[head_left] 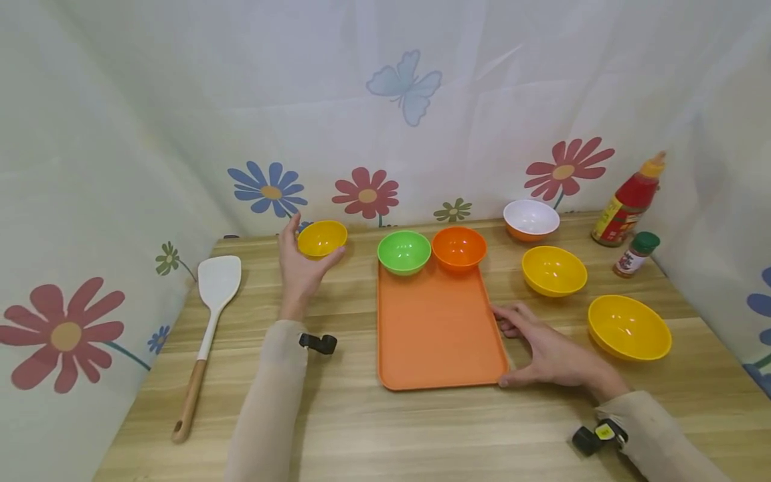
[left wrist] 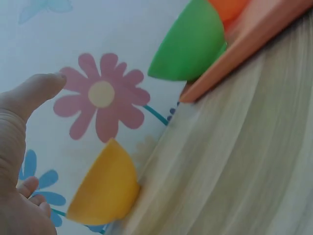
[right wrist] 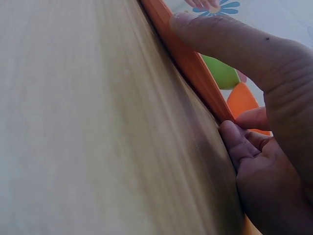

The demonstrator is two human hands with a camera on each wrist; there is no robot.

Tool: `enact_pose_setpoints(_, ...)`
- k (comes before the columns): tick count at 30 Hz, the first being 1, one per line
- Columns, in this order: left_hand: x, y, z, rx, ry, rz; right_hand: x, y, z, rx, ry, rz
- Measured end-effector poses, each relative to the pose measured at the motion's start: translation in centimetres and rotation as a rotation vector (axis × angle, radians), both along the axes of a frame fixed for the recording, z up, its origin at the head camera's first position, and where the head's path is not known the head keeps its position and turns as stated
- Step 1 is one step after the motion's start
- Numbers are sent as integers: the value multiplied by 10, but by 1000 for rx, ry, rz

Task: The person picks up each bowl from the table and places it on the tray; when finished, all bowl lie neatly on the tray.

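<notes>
Tray (head_left: 442, 335): orange, flat on table (head_left: 337, 415). Green bowl (head_left: 404, 253) and orange bowl (head_left: 459, 249): side by side at tray's far end. Small yellow bowl (head_left: 322, 239): left of tray's far end, off it. Left hand (head_left: 304, 274): around small yellow bowl, thumb and fingers spread, no pinch; contact impossible to tell. Right hand (head_left: 554, 355): against tray's right edge, thumb at near corner, well apart from fingers. White bowl (head_left: 531, 221), mid yellow bowl (head_left: 554, 271), large yellow bowl (head_left: 629, 328): right of tray. Step in hand, as judged: pick-up of small yellow bowl, tray steadied. Next move: likely calls for thumb and fingers brought together on its sides.
</notes>
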State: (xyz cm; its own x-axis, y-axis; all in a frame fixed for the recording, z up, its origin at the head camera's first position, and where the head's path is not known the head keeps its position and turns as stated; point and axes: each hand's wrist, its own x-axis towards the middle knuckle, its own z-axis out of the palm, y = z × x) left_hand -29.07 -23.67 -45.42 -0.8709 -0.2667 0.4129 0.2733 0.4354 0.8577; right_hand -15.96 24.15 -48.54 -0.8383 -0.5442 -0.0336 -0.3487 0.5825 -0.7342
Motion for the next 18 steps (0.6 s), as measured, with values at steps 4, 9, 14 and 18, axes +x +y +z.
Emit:
enact_pose_setpoints(4, -7, -7, -10, -8, -42, 26, -1, 1, -1, -8, 16, 7)
enact_pose_setpoints(9, -14, -14, -22, 5, -71, 25, 0, 1, -2, -4, 17, 8)
enact_pose_setpoints(14, -21, -21, -29, 0, -69, 18, -1, 0, -2, -1, -1, 2)
enact_pose_setpoints(18, -28, -24, -34, -17, -91, 9, -1, 1, -1, 0, -3, -1)
